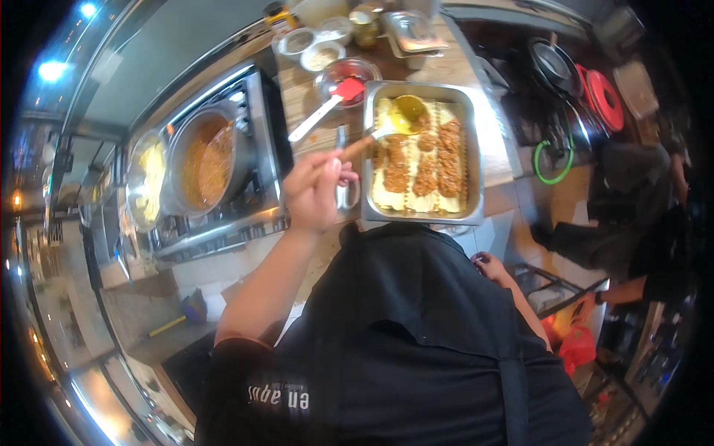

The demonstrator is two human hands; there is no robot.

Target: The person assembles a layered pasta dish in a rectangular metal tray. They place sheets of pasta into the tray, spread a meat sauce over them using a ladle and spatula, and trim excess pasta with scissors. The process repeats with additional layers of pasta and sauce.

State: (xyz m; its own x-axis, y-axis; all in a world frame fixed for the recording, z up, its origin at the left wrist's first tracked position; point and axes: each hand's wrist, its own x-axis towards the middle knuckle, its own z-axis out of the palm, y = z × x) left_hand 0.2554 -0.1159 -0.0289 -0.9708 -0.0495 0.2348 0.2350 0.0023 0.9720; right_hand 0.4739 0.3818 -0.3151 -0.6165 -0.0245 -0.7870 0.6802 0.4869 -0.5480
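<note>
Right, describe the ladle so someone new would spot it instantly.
Find the metal tray just beyond the black apron. Over its far half is the ladle, held in the left hand. A brown handle and round yellowish bowl set it apart from the red-headed, white-handled spatula nearby.

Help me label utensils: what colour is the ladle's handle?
The handle is brown, clearest in the head view.

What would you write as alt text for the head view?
A person's left hand holds a wooden-handled ladle over a metal pan of pale sheets topped with strips of brown sauce. The right hand is beside the black apron; at left, a filled pot sits on a stove.
</note>
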